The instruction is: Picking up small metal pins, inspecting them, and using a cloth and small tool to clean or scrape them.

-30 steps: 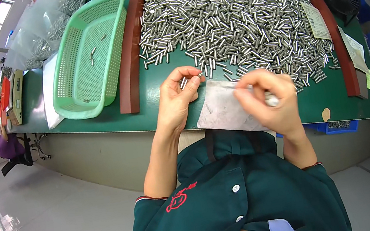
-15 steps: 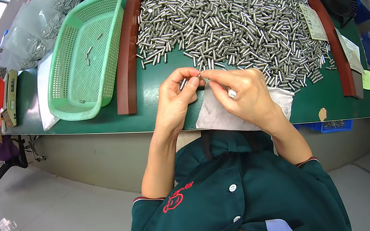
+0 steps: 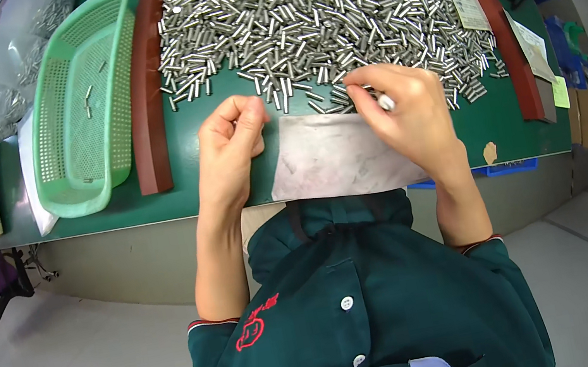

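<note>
Clenched: your left hand [image 3: 226, 147], contents hidden; your right hand [image 3: 411, 109] grasps a white object [image 3: 386, 102] beside metal pins [image 3: 313, 23].

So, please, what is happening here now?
A person is working at a pile of small metal pins. The right hand is at its near edge, with a small white object in its grip. The left hand is curled nearby; whether it holds anything is hidden. A pale cloth lies near both hands, and a green basket at left holds a few pins.
</note>
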`<action>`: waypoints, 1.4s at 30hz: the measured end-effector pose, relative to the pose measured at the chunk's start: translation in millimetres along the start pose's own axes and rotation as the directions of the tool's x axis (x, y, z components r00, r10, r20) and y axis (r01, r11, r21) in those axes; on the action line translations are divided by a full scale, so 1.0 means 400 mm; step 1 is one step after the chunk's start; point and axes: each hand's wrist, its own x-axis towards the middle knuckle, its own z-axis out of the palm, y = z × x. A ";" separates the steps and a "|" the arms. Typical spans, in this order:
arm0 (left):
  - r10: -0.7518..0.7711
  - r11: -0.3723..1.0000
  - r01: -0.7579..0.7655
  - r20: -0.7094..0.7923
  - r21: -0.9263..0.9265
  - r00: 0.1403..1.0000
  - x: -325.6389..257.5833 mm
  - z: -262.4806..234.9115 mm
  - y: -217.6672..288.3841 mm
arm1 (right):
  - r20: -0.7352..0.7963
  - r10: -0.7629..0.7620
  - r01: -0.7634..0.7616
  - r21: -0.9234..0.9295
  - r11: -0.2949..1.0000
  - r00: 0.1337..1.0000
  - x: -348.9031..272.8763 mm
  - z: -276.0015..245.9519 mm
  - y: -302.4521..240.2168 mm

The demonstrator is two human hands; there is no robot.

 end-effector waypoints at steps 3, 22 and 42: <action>0.276 0.784 -0.226 0.001 0.578 0.961 0.010 0.052 -0.001 | 0.098 0.083 -0.064 -0.182 0.981 0.992 -0.022 -0.006 0.021; 0.117 0.144 -0.458 0.444 0.877 0.888 0.084 0.085 0.032 | -0.124 0.149 -0.144 0.051 0.988 0.981 -0.081 -0.017 -0.022; -0.130 0.971 0.166 0.199 -0.172 0.971 -0.018 0.046 -0.022 | -0.050 0.081 -0.075 0.107 0.991 0.996 -0.072 -0.011 -0.052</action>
